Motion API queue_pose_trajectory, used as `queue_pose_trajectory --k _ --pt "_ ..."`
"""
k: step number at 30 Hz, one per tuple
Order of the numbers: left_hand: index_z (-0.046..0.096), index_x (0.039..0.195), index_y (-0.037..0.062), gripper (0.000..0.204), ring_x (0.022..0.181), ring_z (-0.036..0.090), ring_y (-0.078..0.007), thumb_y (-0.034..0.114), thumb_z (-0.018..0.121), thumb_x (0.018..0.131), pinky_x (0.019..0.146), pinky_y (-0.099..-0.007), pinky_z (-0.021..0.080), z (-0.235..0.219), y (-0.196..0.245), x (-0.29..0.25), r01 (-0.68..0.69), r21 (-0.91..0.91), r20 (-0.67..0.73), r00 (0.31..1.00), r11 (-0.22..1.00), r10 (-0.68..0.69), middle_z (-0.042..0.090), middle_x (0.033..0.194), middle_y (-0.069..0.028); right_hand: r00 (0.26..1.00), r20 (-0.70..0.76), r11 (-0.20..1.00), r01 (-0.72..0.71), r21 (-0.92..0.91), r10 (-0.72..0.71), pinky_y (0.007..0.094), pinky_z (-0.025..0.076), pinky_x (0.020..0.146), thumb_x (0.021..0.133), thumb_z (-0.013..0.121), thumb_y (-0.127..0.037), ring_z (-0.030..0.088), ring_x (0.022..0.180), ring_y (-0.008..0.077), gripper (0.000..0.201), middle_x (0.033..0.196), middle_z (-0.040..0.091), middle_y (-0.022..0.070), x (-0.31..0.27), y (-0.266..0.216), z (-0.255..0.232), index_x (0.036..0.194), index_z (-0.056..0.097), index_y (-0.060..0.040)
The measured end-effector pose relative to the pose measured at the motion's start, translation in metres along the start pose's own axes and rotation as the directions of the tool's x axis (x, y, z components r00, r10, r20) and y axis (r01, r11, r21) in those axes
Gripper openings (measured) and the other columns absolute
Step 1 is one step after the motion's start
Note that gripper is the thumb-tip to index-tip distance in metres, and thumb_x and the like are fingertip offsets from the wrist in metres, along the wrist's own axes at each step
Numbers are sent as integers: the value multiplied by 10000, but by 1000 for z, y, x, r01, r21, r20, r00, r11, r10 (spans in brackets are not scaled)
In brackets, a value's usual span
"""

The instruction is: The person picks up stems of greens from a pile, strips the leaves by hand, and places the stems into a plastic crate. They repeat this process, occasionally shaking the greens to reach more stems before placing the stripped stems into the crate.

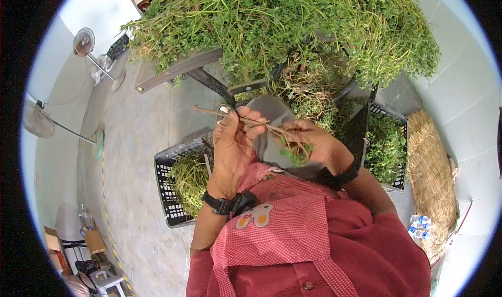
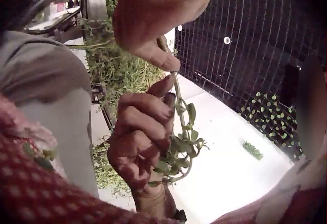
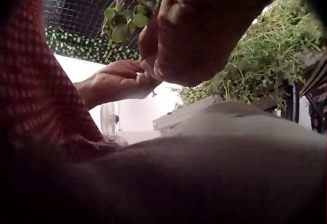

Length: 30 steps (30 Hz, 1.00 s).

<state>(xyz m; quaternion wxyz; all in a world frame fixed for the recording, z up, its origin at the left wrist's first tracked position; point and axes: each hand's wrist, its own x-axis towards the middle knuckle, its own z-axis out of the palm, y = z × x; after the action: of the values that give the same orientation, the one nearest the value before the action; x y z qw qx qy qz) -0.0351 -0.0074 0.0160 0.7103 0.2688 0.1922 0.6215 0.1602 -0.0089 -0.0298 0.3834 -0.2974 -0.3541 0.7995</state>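
Over the lap, both hands hold a leafy stem [image 1: 206, 110] that slants down to the right. My left hand [image 1: 232, 143] pinches its brown length between thumb and fingers, and the bare end sticks out past the thumb. Close beside it, my right hand [image 1: 320, 144] grips the stem nearer its leafy end, slightly blurred. Green leaves [image 2: 181, 155] hang from the stem beside the right hand's curled fingers in the left wrist view. In the right wrist view, the leafy tip [image 3: 127, 19] curls out past the right hand [image 3: 204, 35], with the left hand [image 3: 115, 85] just behind.
Ahead, a heap of green stems [image 1: 293, 25] covers a raised wooden-edged surface [image 1: 178, 69]. Black crates [image 1: 166, 192] with greens stand on both sides, and more stems [image 1: 308, 88] lie beneath the heap. Fans [image 1: 83, 42] stand at left; a rolled straw mat [image 1: 431, 176] and bottles [image 1: 421, 227] are at right.
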Motion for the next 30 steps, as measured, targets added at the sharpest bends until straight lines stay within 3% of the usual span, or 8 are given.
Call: queue_pose_trajectory --k 3,7,10,16,20,23,28,30 --pt "582 974 -43 259 811 652 -269 192 485 923 695 -315 583 -5 0 -6 44 -8 10 999 999 -44 642 889 -178 981 182 992 -83 98 64 193 466 537 824 646 -228 579 657 104 321 829 605 27 -5 -3 14 1061 565 -28" --pt "576 970 -18 240 833 647 -250 201 493 920 689 -299 578 -7 0 -8 51 26 50 997 998 -52 640 900 -160 975 212 983 -98 153 64 194 474 540 844 620 -217 593 678 103 321 929 632 83 -7 4 7 1087 546 -21" --pt "568 966 1 224 842 646 -231 208 495 919 689 -283 576 -9 -2 -8 50 63 64 996 997 -54 638 910 -147 999 -35 987 -33 156 39 202 486 550 859 597 -211 605 691 108 291 950 640 99 -13 5 15 1064 561 -8" --pt "555 971 -15 226 833 651 -248 195 486 923 689 -302 582 -9 -4 -1 41 16 109 993 999 -43 636 921 -174 988 151 984 2 181 -30 193 480 541 846 603 -260 604 691 94 345 957 639 109 -18 -4 13 1053 566 13" --pt "574 977 -27 254 864 643 -284 192 450 938 711 -333 575 -12 -5 0 82 -28 173 982 996 -76 630 938 -199 1000 -7 987 7 164 -6 265 546 571 867 566 -213 619 693 159 289 860 592 98 -21 -4 22 1079 531 -21" --pt "571 973 -26 257 869 641 -283 197 447 939 714 -331 574 -9 -5 -2 104 4 185 977 995 -103 628 940 -205 973 213 984 59 168 -94 199 474 491 861 573 -206 550 584 110 286 785 557 63 -14 1 21 1066 548 -8" --pt "562 966 -11 239 845 646 -276 205 470 929 701 -318 576 -8 -6 -2 107 14 184 977 994 -108 628 936 -201 921 388 969 -87 231 -10 163 399 492 820 636 -276 509 561 47 360 739 573 -11 -13 -10 24 1024 579 15" --pt "554 962 -1 223 814 652 -267 208 489 920 684 -305 579 -8 -6 -2 108 27 165 980 994 -111 630 930 -189 969 247 980 -52 194 2 172 397 482 826 628 -271 510 559 48 339 730 569 -12 -22 -10 31 1016 580 6"
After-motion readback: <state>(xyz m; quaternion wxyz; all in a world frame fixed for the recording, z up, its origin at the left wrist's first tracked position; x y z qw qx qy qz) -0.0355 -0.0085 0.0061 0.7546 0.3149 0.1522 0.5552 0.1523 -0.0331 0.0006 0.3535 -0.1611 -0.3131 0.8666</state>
